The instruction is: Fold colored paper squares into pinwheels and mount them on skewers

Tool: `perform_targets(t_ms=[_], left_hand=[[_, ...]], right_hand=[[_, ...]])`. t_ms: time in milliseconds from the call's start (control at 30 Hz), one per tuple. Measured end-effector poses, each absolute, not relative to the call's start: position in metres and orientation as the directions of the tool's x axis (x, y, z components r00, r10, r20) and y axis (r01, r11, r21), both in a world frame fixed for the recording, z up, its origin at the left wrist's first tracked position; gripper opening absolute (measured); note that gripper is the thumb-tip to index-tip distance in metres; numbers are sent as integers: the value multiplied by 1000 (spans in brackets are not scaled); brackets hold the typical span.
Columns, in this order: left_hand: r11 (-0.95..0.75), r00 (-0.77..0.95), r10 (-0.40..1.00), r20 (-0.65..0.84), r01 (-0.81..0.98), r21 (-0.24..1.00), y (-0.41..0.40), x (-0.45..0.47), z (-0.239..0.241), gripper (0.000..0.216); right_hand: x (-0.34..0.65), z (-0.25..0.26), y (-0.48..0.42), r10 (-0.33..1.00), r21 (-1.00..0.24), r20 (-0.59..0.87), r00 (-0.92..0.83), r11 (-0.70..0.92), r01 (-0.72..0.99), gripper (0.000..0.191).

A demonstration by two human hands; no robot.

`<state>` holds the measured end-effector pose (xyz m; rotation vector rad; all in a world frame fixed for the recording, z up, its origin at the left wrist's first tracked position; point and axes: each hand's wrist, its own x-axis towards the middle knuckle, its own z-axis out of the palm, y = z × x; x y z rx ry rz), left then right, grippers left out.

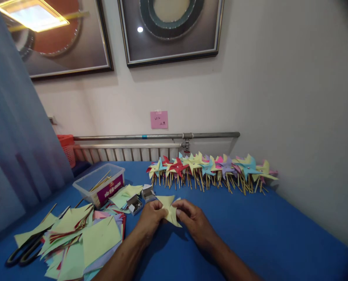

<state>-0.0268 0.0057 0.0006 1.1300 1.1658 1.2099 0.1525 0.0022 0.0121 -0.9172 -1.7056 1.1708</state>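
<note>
Between my two hands, above the blue table, is a pale yellow paper pinwheel [169, 210] with its points spread out. My left hand [153, 215] pinches it from the left, the thumb lying near its middle. On the right side, my right hand [193, 218] grips an edge between thumb and fingers. Just beyond my left hand stand two small open boxes; the nearer box [134, 204] contains small metal pieces, and the farther box [148, 192] sits beside it. Whether a pin is in the pinwheel is hidden by my fingers.
Finished pinwheels [203, 168] on sticks lie in a long row near the wall. At left are stacked paper squares [100, 238], black-handled scissors [30, 244] and a clear plastic tub [86, 183] with sticks. A radiator [127, 153] and pipe [162, 136] run behind the blue table [279, 242].
</note>
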Motion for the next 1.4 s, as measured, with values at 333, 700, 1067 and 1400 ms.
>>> perform_targets(t_ms=[333,700,1067,1400], left_hand=[[48,40,998,-46,-60,997,8,-29,-3,16],[18,75,997,-16,-27,999,8,-21,-9,22],[56,64,997,-52,-59,997,3,-16,-7,29],[96,69,994,-88,-124,988,-4,-13,3,26]], right_hand=[[167,24,1,832,-871,206,-516,397,291,12],[149,4,7,928,-963,164,-335,224,149,14],[137,-11,8,977,-960,135,-164,170,221,11],[136,-14,8,977,-936,193,-93,212,283,11]])
